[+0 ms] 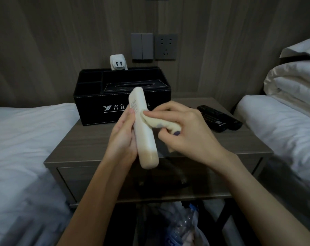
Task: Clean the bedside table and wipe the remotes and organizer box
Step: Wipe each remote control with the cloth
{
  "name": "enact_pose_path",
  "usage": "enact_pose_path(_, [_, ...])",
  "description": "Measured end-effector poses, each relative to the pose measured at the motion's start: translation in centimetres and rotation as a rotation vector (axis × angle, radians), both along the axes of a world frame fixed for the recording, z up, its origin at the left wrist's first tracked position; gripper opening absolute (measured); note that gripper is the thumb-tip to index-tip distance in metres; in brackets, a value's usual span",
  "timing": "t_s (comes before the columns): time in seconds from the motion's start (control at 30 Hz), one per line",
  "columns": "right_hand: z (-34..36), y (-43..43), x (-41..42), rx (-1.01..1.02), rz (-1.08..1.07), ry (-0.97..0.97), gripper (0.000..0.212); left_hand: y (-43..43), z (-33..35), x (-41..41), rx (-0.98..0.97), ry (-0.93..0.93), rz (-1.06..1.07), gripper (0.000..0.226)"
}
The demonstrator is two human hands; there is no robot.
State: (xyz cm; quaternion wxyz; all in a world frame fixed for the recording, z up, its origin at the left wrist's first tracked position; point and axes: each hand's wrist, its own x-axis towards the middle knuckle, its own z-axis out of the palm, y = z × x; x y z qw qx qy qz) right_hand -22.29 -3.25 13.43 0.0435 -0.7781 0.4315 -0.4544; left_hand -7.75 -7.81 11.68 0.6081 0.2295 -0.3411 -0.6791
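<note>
My left hand (123, 137) grips a long white remote (145, 139) from its left side, back face up, above the bedside table (90, 144). A pale cloth (166, 124) is bunched in my right hand (182, 128), which presses it against the remote's right side. Behind them stands the black organizer box (92, 107) with a tissue slot and white lettering. Two black remotes (220, 119) lie side by side on the table's right part.
A white USB charger (117, 63) stands behind the box, below wall switches (142, 46) and a socket (166, 47). White beds (21, 139) flank the table on both sides, pillows (296, 80) at right. A plastic bag with a bottle (182, 226) sits below the table.
</note>
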Motion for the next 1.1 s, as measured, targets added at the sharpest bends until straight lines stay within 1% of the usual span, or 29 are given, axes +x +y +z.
enact_pose_path(0.13, [-0.4,0.6,0.2,0.069,0.076,0.001,0.045,-0.5,0.2,1.0,0.068,0.047,0.094,0.032])
enact_pose_path(0.27, [-1.0,1.0,0.3,0.129,0.143,-0.023,0.046,-1.1,-0.1,1.9,0.104,0.033,0.151,0.035])
enact_pose_path(0.4, [-1.5,1.4,0.4,0.134,0.185,-0.087,0.046,-1.4,-0.2,2.7,0.129,0.069,0.199,0.036])
enact_pose_path(0.57, [-1.8,1.3,0.9,0.014,0.12,-0.123,0.05,-1.5,0.0,3.1,0.21,0.201,0.242,0.035])
enact_pose_path(0.67, [-2.5,1.2,1.5,-0.045,0.093,-0.134,0.053,-2.3,-0.1,4.1,0.242,0.339,0.232,0.039])
enact_pose_path(0.73, [-3.1,1.1,2.0,-0.101,0.083,-0.085,0.055,-2.8,-0.3,4.9,0.245,0.411,0.232,0.04])
enact_pose_path(0.83, [-4.2,0.8,2.5,-0.178,0.068,0.071,0.054,-3.2,-0.6,5.8,0.237,0.47,0.257,0.041])
enact_pose_path(0.9, [-4.6,0.7,2.6,-0.162,0.076,0.101,0.052,-3.2,-0.6,6.1,0.226,0.47,0.271,0.042])
enact_pose_path(0.97, [-4.5,0.7,2.5,-0.143,0.102,0.076,0.048,-3.0,-0.4,6.0,0.218,0.47,0.273,0.043])
enact_pose_path(1.03, [-4.1,0.8,2.3,-0.148,0.083,-0.005,0.045,-2.6,-0.1,5.6,0.194,0.433,0.286,0.042])
enact_pose_path(1.1, [-3.4,0.9,1.9,-0.169,0.028,-0.127,0.044,-2.0,0.4,5.2,0.145,0.324,0.286,0.04])
